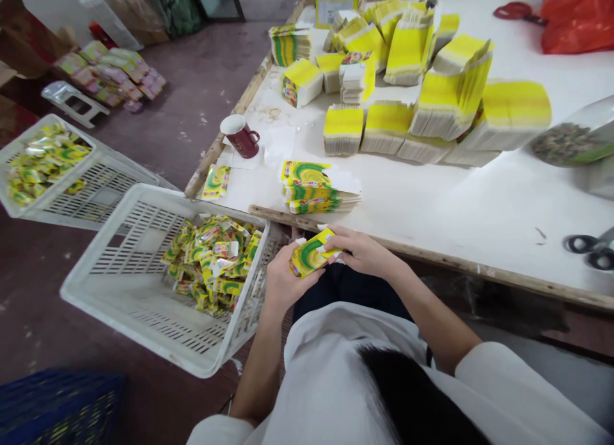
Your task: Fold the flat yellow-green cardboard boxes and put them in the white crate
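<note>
Above my lap, both hands grip one small yellow and green cardboard box [309, 254]. My left hand [284, 280] wraps the box from its left and lower side. With its fingers at the box's right end, my right hand [357, 250] holds the white flaps there. Just beyond, on the table's near edge, lies a pile of flat printed cartons [311, 188]. To the left of my hands, a white plastic crate [144, 266] contains many yellow and green boxes [215, 259]. Whether anything is inside the held box cannot be seen.
On the white table [480, 208] stand bundles of yellow cartons [388, 122], a maroon mug [242, 137], black scissors [595, 247] and a red bag [578, 16]. A second crate [105, 176] and a blue crate [62, 406] are on the floor. A wooden strip edges the table.
</note>
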`<action>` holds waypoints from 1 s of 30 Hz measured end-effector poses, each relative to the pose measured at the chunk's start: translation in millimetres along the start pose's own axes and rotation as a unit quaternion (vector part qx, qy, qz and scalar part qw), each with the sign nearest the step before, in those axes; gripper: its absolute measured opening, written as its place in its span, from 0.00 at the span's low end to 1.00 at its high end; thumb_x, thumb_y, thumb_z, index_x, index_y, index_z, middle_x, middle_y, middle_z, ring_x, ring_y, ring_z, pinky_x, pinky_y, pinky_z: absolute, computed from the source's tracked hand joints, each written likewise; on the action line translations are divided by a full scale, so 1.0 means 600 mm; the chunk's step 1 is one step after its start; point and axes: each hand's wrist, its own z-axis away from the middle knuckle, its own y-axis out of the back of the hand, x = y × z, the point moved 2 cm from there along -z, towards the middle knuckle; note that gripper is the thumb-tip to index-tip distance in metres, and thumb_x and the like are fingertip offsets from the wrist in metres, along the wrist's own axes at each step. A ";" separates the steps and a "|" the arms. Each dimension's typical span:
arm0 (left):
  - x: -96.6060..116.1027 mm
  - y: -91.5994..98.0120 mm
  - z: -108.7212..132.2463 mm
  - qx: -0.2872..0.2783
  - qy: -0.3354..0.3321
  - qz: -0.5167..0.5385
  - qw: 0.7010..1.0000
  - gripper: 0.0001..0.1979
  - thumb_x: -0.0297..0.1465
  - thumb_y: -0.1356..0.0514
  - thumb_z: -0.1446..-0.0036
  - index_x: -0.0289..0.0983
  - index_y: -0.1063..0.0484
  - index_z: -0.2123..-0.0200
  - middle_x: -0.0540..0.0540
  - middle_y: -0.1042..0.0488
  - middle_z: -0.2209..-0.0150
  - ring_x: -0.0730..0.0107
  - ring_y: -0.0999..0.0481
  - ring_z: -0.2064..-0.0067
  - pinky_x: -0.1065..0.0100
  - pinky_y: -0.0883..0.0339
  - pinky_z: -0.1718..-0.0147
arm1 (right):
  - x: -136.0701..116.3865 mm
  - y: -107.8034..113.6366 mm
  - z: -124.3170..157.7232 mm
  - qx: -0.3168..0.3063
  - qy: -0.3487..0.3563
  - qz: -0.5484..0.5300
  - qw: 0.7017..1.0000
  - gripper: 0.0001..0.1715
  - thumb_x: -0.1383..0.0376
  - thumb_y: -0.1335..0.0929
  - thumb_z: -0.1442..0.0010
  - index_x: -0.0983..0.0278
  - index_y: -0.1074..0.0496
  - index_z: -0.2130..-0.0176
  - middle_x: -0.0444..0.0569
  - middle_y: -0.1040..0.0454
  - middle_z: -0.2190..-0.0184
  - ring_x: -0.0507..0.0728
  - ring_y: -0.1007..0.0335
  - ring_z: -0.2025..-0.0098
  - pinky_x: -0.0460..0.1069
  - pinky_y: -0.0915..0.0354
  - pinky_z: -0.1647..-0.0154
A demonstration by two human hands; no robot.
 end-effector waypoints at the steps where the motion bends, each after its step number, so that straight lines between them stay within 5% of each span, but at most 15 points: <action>1: -0.001 0.000 0.001 -0.006 0.006 0.002 1.000 0.32 0.38 0.27 0.55 0.38 0.31 0.48 0.43 0.22 0.55 0.60 0.20 0.56 0.60 0.26 0.55 | -0.002 0.003 0.000 -0.016 0.008 -0.004 1.000 0.09 0.70 0.34 0.36 0.61 0.28 0.56 0.57 0.29 0.48 0.61 0.29 0.44 0.56 0.31 0.46; 4: -0.001 -0.002 0.001 -0.007 0.008 0.001 1.000 0.30 0.38 0.28 0.53 0.39 0.31 0.47 0.43 0.22 0.54 0.59 0.21 0.55 0.59 0.26 0.54 | -0.006 -0.004 0.001 -0.032 0.011 -0.001 0.999 0.11 0.71 0.33 0.38 0.61 0.30 0.54 0.59 0.33 0.45 0.62 0.34 0.40 0.58 0.33 0.43; 10: 0.001 -0.006 0.001 0.051 0.051 0.061 0.995 0.35 0.38 0.28 0.54 0.40 0.37 0.44 0.40 0.30 0.48 0.56 0.27 0.46 0.57 0.31 0.47 | -0.002 -0.038 0.004 0.041 -0.027 0.004 0.999 0.17 0.71 0.33 0.38 0.61 0.35 0.50 0.63 0.40 0.39 0.65 0.42 0.34 0.62 0.36 0.40; 14: -0.018 -0.011 0.008 0.117 0.184 0.267 0.939 0.36 0.40 0.27 0.57 0.41 0.39 0.47 0.43 0.33 0.49 0.61 0.24 0.53 0.61 0.27 0.55 | -0.004 -0.034 0.000 0.091 0.006 0.013 0.996 0.15 0.66 0.30 0.39 0.62 0.33 0.52 0.63 0.37 0.44 0.65 0.36 0.40 0.61 0.34 0.43; 17: -0.030 -0.013 0.007 0.131 0.219 0.369 0.893 0.31 0.40 0.28 0.55 0.40 0.36 0.50 0.46 0.30 0.55 0.68 0.23 0.58 0.65 0.27 0.58 | -0.004 -0.028 0.000 0.112 0.018 0.020 0.993 0.14 0.64 0.30 0.39 0.62 0.31 0.53 0.62 0.35 0.45 0.64 0.32 0.43 0.59 0.32 0.46; 24: -0.033 -0.011 0.002 0.155 0.220 0.385 0.883 0.32 0.38 0.26 0.60 0.40 0.34 0.52 0.50 0.30 0.61 0.73 0.24 0.64 0.71 0.27 0.64 | -0.001 -0.018 0.006 0.035 -0.001 0.020 0.999 0.11 0.67 0.30 0.39 0.60 0.29 0.55 0.58 0.35 0.45 0.63 0.31 0.46 0.58 0.31 0.47; 30: -0.014 -0.026 0.009 0.127 0.215 0.380 0.891 0.27 0.39 0.29 0.53 0.41 0.34 0.52 0.49 0.29 0.58 0.72 0.23 0.61 0.69 0.26 0.60 | -0.005 -0.027 -0.001 0.131 -0.022 -0.083 0.988 0.37 0.60 0.32 0.37 0.62 0.51 0.35 0.64 0.40 0.40 0.66 0.40 0.37 0.62 0.38 0.37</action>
